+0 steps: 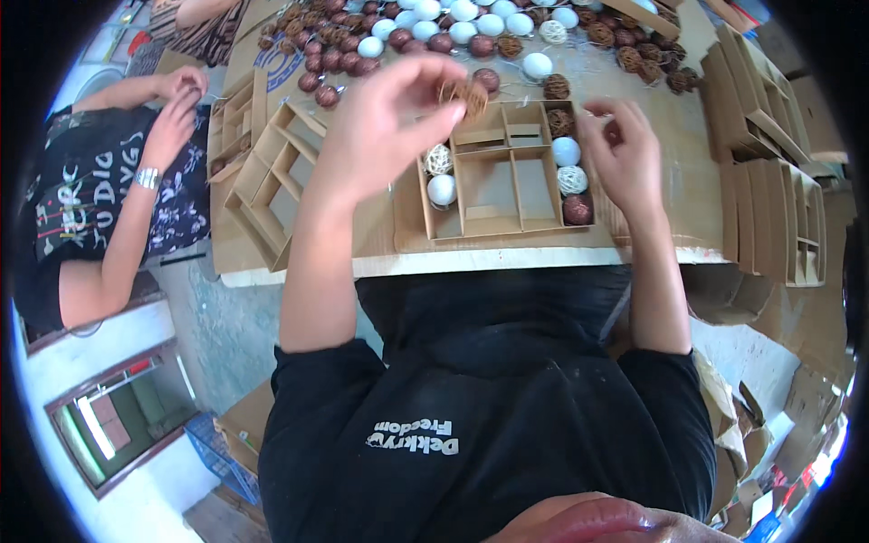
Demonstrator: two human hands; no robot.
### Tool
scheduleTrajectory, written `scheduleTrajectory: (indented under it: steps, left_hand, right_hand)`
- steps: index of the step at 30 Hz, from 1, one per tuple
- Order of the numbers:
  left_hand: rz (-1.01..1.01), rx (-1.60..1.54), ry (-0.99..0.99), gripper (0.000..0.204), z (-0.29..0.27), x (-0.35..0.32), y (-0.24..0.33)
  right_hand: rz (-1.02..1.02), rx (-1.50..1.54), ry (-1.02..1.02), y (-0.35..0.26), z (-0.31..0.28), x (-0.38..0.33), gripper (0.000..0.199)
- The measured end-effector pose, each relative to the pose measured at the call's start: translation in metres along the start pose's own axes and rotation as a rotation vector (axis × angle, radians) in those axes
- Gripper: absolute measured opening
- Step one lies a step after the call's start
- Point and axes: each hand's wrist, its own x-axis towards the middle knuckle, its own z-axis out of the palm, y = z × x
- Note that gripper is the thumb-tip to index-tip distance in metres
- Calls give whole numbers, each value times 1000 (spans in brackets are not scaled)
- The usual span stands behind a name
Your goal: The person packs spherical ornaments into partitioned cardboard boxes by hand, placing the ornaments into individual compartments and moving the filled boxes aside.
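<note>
My left hand (385, 127) is closed on a brown wicker ball (464, 96), held between thumb and fingers above the far left corner of a cardboard divider box (466, 231). In the box's left column sit a white wicker ball (438, 160) and a smooth pale ball (442, 190). Its right column holds a brown wicker ball (561, 122), a pale blue ball (566, 151), a white wicker ball (572, 181) and a dark brown ball (577, 210). Beside that column, my right hand (626, 154) has its fingers loosely bent and apart, with nothing visible in them.
Many loose balls (425, 32) cover the table's far side. More divider boxes stand at the left (272, 185) and are stacked at the right (778, 217). At the left, a co-worker's hands (176, 109) are at work close to the table edge.
</note>
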Motion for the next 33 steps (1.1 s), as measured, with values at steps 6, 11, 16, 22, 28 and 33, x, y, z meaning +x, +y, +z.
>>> scheduleTrajectory:
  steps: [6, 11, 16, 22, 28, 33]
  left_hand:
    - [-114, 394, 25, 36, 17, -101, -12]
    - [17, 643, -60, 35, 45, -107, -9]
    - [-19, 639, -154, 31, 32, -96, -8]
    - [37, 717, -68, 27, 48, -102, -18]
    - [-76, 437, 29, 19, 48, -109, -31]
    - [30, 373, 171, 15, 58, -125, -47]
  right_hand:
    - [124, 86, 51, 18, -13, -33, 17]
    - [142, 144, 37, 18, -18, -38, 16]
    - [74, 113, 15, 2, -22, -38, 17]
    - [123, 69, -16, 3, -23, -47, 19]
    - [243, -179, -302, -14, -14, -54, 35]
    - [253, -90, -375, -17, -19, -51, 26]
